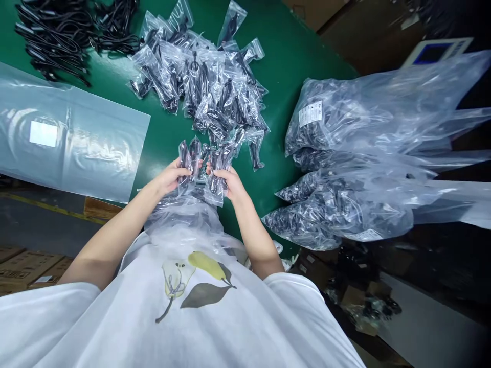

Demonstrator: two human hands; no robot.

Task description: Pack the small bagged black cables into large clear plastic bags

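Note:
My left hand point(172, 176) and my right hand point(230, 184) both grip a bunch of small clear bags with black cables point(201, 163) near the front edge of the green table point(291, 56). The fingers of both hands are closed around the bunch. Below the hands a large clear plastic bag point(184, 220) hangs open against my body. Just beyond the bunch lies a heap of more small bagged cables point(207, 87).
Large clear bags filled with bagged cables point(345, 168) are stacked at the right. A flat empty plastic bag with a white label point(69, 138) lies at the left. Loose black cables point(57, 36) sit at the far left. Cardboard boxes point(26, 266) stand on the floor.

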